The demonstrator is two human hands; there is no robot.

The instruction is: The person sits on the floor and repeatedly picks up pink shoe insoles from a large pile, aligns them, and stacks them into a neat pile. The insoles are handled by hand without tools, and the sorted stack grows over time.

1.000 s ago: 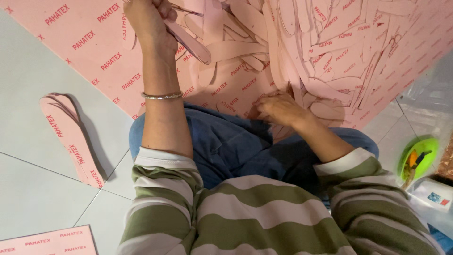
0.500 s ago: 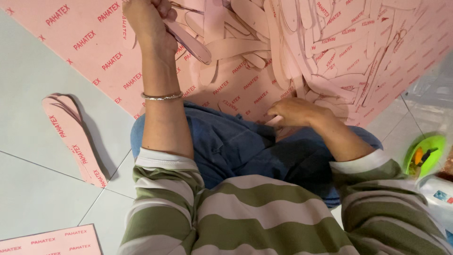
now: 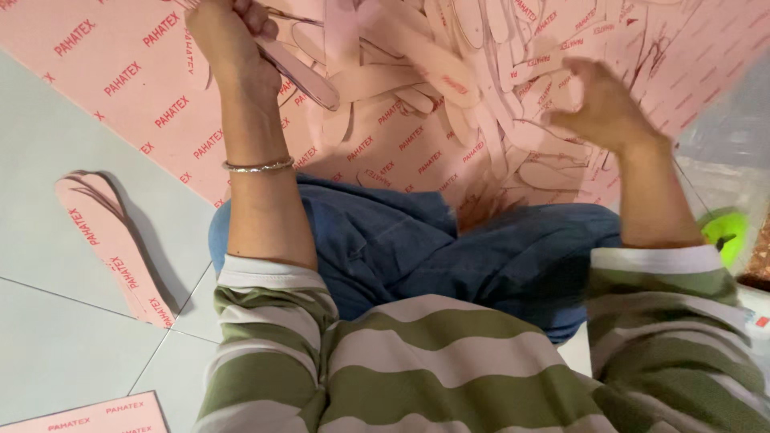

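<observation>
While the pink insole cut-out (image 3: 298,74) sticks out over the big pink sheet (image 3: 120,88), the left hand (image 3: 228,36) grips it, perhaps alongside a thin metal tool. Right hand (image 3: 605,104) hovers loose-fingered above the scrap pile (image 3: 481,88). Stacked insoles (image 3: 108,240) lie on the tiles.

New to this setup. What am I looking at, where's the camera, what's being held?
There is no machine here: a person works with two bare hands, and the one picture comes from a camera worn on their head, looking down past striped sleeves and blue trousers. The left hand, with a bracelet on the wrist, grips a pink insole-shaped cutout. The right hand is raised and open, holding nothing, over a large pink sheet cut full of insole shapes. A stack of finished insoles lies on the tiled floor to the left.
</observation>
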